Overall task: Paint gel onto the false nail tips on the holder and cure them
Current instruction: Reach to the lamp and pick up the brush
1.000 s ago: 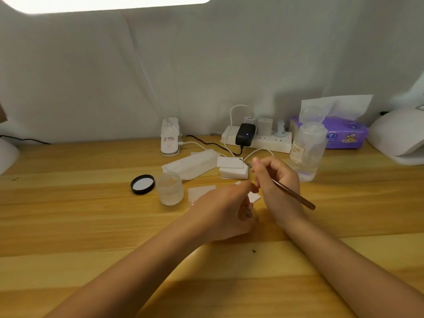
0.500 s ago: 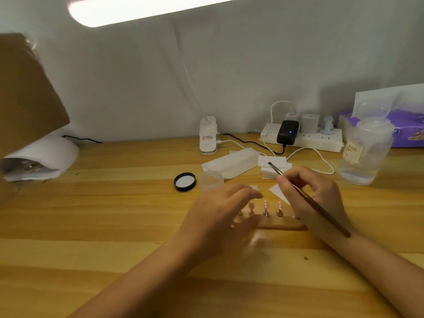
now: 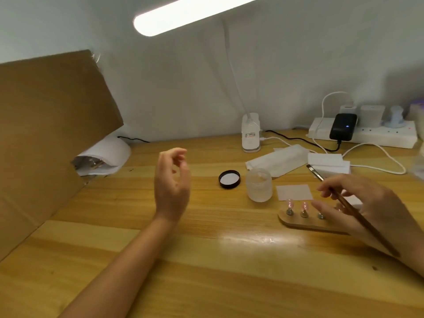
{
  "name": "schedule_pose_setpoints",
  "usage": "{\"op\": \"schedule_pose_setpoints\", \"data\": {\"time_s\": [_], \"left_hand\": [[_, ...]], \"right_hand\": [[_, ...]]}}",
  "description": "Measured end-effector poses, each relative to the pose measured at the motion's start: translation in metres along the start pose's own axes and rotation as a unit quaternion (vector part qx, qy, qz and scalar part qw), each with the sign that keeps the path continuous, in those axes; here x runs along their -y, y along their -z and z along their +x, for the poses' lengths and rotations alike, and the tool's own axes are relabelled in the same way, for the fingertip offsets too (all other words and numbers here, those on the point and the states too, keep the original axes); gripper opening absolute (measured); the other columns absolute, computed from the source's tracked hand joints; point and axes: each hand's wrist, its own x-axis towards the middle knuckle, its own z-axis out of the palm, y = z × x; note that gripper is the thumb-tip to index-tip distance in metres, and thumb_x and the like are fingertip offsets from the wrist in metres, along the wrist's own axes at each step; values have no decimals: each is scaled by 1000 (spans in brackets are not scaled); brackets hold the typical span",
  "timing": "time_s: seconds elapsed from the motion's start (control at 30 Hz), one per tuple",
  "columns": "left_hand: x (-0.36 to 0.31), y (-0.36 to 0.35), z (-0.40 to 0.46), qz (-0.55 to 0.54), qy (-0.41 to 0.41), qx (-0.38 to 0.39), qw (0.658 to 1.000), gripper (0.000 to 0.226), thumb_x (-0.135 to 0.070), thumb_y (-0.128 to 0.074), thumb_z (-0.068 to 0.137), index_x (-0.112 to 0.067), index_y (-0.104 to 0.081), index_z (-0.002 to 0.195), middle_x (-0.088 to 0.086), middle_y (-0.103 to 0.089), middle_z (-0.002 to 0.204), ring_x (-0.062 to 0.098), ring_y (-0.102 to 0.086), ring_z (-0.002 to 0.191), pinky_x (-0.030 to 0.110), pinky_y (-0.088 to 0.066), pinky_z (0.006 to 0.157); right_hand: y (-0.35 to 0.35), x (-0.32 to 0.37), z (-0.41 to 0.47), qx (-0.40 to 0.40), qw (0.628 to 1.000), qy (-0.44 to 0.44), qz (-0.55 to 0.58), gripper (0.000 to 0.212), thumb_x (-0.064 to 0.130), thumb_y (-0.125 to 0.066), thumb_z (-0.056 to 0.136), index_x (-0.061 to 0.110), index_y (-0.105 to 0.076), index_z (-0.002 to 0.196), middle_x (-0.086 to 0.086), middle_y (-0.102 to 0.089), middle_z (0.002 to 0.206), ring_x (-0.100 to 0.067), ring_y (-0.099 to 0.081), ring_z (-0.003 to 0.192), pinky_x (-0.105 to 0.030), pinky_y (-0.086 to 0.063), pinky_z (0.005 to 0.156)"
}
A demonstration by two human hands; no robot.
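The left hand (image 3: 172, 187) hangs in the air at centre-left of the frame, lifted off the wooden table (image 3: 142, 249), its forearm running in from the lower left edge. The palm faces right and the fingers are loosely curled with the thumb near the fingertips; it holds nothing and touches nothing. The right hand (image 3: 364, 207) sits at the right of the frame, low over the table, its forearm coming in from the lower right corner. It grasps a thin brown brush (image 3: 344, 203) between thumb and fingers, the handle slanting down to the right across the hand and the bristle tip pointing up and left, toward the white pads at the back. The other fingers of this hand spread over the right end of the wooden holder (image 3: 305, 223); whether they touch it cannot be told. The holder lies flat on the table just left of and under that hand. Two pink nail tips (image 3: 297, 205) stand upright on small metal pegs at its left end, with a third peg beside them partly hidden by the fingers. Just behind the holder lies a white paper square (image 3: 294, 192), and left of it stand a frosted jar (image 3: 258, 185) and its black lid (image 3: 229, 179), turned up. At the far left, under a leaning sheet of cardboard (image 3: 46, 138), is a white curing lamp (image 3: 103, 157), well apart from the holder.
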Motion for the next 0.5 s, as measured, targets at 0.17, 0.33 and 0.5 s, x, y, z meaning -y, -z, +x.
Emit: {"op": "schedule_pose_setpoints", "data": {"time_s": [0.17,0.33,0.5], "left_hand": [[56,30,9,105,177,-13,979,24,1,-47,88,-11,-53,108,5,-52,103,13,-45,88,16,-36,72],[88,45,10,141,326,38,934,30,2,-48,88,-4,-51,117,14,-54,116,16,-46,95,28,-38,81],[64,17,3,65,256,91,960,29,7,-48,87,-5,-52,113,-2,-54,89,10,-51,84,7,-39,68]], "right_hand": [[0,-1,-1,26,998,24,-47,44,56,-54,70,17,-65,88,7,-64,78,-7,-60,67,-25,-51,57],[2,-2,-1,62,995,39,-67,54,67,-51,68,21,-64,93,6,-67,84,-6,-62,70,-22,-52,54],[3,-2,-2,77,993,37,-77,56,67,-52,67,20,-65,95,6,-68,82,-12,-65,64,-30,-55,50]]}}
